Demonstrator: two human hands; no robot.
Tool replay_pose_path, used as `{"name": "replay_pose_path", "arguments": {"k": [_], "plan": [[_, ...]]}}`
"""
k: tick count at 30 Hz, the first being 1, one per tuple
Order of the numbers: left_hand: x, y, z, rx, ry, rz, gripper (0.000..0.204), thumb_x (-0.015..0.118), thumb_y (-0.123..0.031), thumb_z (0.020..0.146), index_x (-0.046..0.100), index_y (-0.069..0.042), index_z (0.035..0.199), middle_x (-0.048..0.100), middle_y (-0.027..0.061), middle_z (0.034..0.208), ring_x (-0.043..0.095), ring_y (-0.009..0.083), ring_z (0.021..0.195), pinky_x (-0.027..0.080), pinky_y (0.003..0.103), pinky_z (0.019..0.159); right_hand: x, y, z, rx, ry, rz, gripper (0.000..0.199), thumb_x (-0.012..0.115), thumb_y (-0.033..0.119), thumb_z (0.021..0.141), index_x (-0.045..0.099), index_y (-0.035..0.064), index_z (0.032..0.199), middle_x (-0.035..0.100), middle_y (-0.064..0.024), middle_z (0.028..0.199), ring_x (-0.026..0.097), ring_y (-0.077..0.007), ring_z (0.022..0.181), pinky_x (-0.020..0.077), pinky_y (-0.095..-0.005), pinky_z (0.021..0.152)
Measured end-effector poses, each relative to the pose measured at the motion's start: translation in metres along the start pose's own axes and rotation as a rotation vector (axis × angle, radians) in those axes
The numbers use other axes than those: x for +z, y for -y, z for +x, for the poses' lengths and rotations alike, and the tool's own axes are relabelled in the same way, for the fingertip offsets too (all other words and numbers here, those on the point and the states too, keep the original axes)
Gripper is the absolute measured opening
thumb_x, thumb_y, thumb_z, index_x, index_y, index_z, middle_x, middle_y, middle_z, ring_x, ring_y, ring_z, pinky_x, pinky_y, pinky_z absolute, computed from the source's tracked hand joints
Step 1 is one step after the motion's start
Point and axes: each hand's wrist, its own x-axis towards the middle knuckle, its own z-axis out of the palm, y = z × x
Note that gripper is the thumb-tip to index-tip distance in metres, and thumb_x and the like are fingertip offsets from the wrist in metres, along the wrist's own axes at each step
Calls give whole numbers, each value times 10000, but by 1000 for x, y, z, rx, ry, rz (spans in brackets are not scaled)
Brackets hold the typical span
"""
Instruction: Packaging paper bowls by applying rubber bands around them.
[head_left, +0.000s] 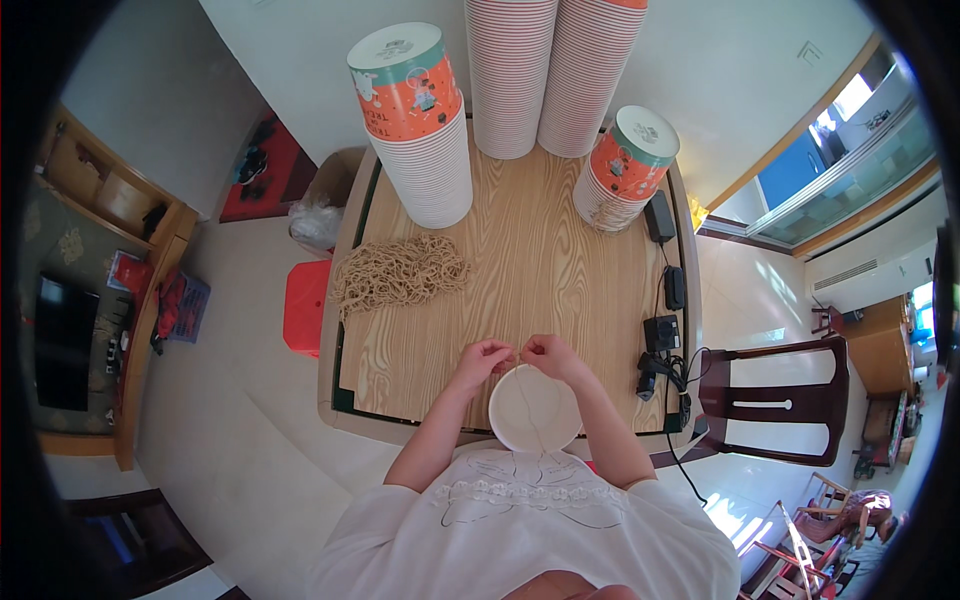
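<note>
A white paper cup [535,410] stands at the near edge of the wooden table [520,270], its open mouth facing me. My left hand [485,358] and my right hand [548,355] meet just above its far rim, both pinching a thin tan string [520,378] that runs down across the cup's mouth. A loose heap of the same tan strings [400,272] lies on the table to the left, apart from my hands.
Tall stacks of paper cups [425,150] stand along the far side, two topped with orange and teal cups. Black chargers and cables [662,330] lie at the right edge. A red stool [305,305] stands left, a dark wooden chair [780,400] right.
</note>
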Motion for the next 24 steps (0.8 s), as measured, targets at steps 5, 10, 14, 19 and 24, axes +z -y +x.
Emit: {"name": "replay_pose_path", "arguments": {"k": [5, 10, 14, 19, 24], "plan": [[1, -5, -2, -42, -15, 1, 133, 551, -115, 809, 586, -40, 914, 611, 44, 800, 573, 98, 688, 462, 206, 607, -1, -1, 1, 1, -9, -3, 122, 581, 124, 745, 577, 2, 751, 552, -19, 626, 478, -73, 584, 407, -235, 521], [12, -7, -1, 34, 67, 18, 165, 575, -82, 786, 582, -28, 942, 593, 25, 826, 549, 89, 689, 451, 203, 608, -1, -4, 3, 37, 0, 44, 120, 583, 124, 748, 580, 5, 753, 555, -18, 625, 483, -75, 578, 408, -232, 519], [10, -1, 3, 58, 45, 64, 159, 573, -52, 778, 583, -28, 934, 592, 19, 814, 546, 88, 682, 447, 201, 600, 0, -1, 1, 21, -11, 11, 123, 580, 130, 751, 586, 8, 755, 561, -21, 626, 488, -77, 574, 411, -235, 517], [13, -5, -1, 30, 8, 212, 97, 556, -38, 776, 579, -32, 870, 589, 14, 767, 546, 82, 672, 446, 202, 577, -2, 4, -5, 7, -26, -37, 122, 580, 129, 745, 590, 7, 749, 559, -23, 623, 484, -75, 567, 410, -237, 512], [8, 5, 2, 55, 31, 109, 78, 576, -77, 774, 575, -36, 839, 588, 14, 746, 546, 80, 656, 446, 207, 572, 1, -10, 1, -14, -27, 26, 120, 575, 122, 743, 580, 2, 745, 542, -18, 611, 471, -69, 569, 403, -233, 509]]}}
